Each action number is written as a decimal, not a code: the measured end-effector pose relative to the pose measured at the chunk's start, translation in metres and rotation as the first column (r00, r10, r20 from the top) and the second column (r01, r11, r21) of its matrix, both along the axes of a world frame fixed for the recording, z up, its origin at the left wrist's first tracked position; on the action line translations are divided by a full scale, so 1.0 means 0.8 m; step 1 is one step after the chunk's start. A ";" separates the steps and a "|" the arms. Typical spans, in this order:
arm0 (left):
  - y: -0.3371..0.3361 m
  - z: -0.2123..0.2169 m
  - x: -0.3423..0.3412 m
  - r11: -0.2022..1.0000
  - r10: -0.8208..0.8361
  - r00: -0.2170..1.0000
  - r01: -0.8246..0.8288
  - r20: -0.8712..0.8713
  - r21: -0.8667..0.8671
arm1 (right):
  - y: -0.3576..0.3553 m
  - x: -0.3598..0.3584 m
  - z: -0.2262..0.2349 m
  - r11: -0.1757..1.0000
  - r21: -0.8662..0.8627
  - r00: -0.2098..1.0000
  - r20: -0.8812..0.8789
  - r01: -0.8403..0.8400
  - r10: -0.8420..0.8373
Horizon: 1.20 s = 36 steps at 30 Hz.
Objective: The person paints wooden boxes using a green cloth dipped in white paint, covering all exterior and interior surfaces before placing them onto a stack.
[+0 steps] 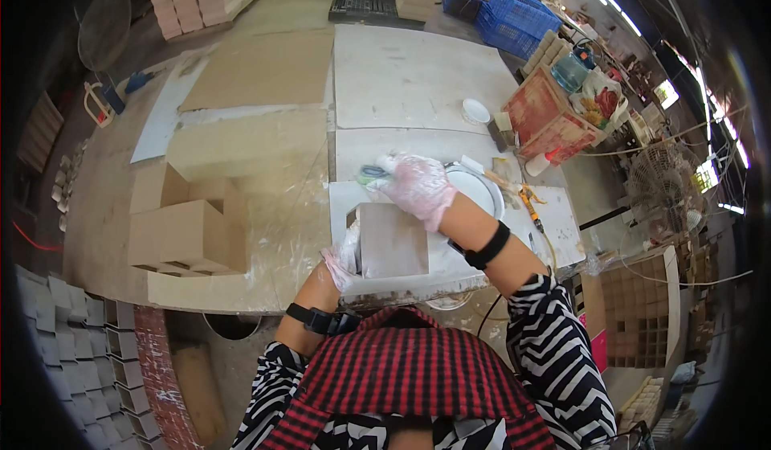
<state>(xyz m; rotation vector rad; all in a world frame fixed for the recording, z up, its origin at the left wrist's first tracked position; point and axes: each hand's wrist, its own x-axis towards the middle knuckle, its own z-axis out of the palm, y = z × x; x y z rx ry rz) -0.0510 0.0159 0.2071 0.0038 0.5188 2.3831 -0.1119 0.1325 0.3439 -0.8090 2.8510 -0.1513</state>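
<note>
red cardboard box (548, 118) | right of bench | blue crates (504, 18) | far back

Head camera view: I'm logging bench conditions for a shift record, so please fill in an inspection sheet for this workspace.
Surface: pale worktable, stained and smeared, with white boards laid over it.
Job's things: brown square box standing on a white board; a blue-handled tool, blurred, lies at the right fingertips.
Clutter: cardboard boxes at left, white dish, small white bowl, orange-handled tool.
Hands: left hand, gloved, steadies the box's left side; right hand, gloved, reaches over the box top, grip on the tool unclear.
Cables: thin lines running at right.
Surroundings: blue crates, red box, fan, stacked grey boxes at lower left.
</note>
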 end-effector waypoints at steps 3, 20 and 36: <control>-0.030 -0.015 0.010 0.995 0.046 0.997 -0.052 -0.066 -0.081 | 0.008 0.026 -0.029 0.836 0.026 0.811 -0.230 -0.548 0.539; -0.026 -0.009 0.011 0.976 0.137 0.985 -0.152 0.108 0.153 | 0.039 0.032 -0.051 0.370 -0.741 0.828 0.505 0.560 -0.244; -0.028 0.015 0.006 0.970 0.105 0.992 -0.085 -0.077 0.230 | 0.060 0.060 -0.041 0.868 -0.256 0.904 -0.077 -0.425 0.420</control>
